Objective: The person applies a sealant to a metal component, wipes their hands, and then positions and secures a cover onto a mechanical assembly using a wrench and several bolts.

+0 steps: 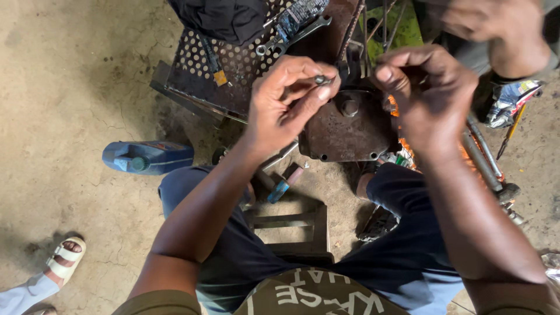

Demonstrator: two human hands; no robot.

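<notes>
From the head camera I look straight down at two bare hands raised over a dirt floor [64, 76]. Just above the middle of the frame, my left hand [286, 99] has its grip pinched shut on a small dark bolt [320, 79], held between thumb and fingertips. To the right of it, my right hand [429, 93] is curled inward with the fingers bent; I cannot tell whether its grip holds anything, because the palm faces away. Between and below the two hands sits a rusty metal housing [344, 131] with a large nut on top, resting on the floor. In the upper middle, a brown perforated metal plate [227, 70] lies flat, and a wrench [294, 36] rests across its top edge beside a dark cloth [224, 17]. At middle left, a blue plastic jug [146, 156] lies on its side on the floor. Under my knees, in the lower middle, a low metal stool [291, 224] shows between my dark blue trousers. In the upper right corner, another person's hand [496, 26] reaches in, blurred. At the lower left corner, another person's foot in a white sandal [65, 256] stands on the floor, well apart from everything else. Long metal rods [484, 157] lie along the right edge.
</notes>
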